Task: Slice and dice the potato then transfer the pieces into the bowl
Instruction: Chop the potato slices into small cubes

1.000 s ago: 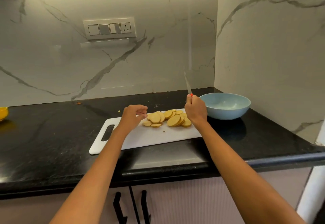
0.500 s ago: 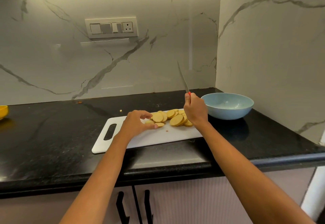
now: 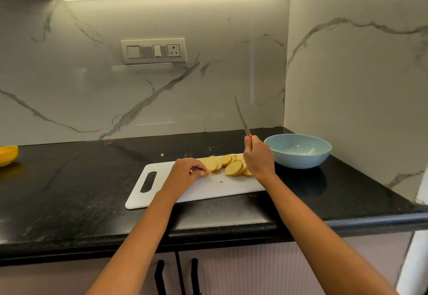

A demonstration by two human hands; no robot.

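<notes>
Several round yellow potato slices (image 3: 232,167) lie overlapping on the far right part of a white cutting board (image 3: 162,188). My left hand (image 3: 185,174) rests on the board just left of the slices and pinches a small slice at its fingertips. My right hand (image 3: 258,159) grips a knife (image 3: 242,116) by its red handle at the right end of the slices, blade pointing up and slightly left. A light blue bowl (image 3: 298,151), with nothing visible inside, stands on the black counter right of the board.
A yellow bowl (image 3: 8,154) sits at the counter's far left edge. Marble walls close the back and right sides, with a switch panel (image 3: 153,51) on the back wall. Small scraps lie on the counter behind the board. Cabinet handles (image 3: 176,276) show below the counter.
My left hand came down from above the board to its surface and closed its fingertips on a small slice at the left end of the pile. The knife tilted slightly left.
</notes>
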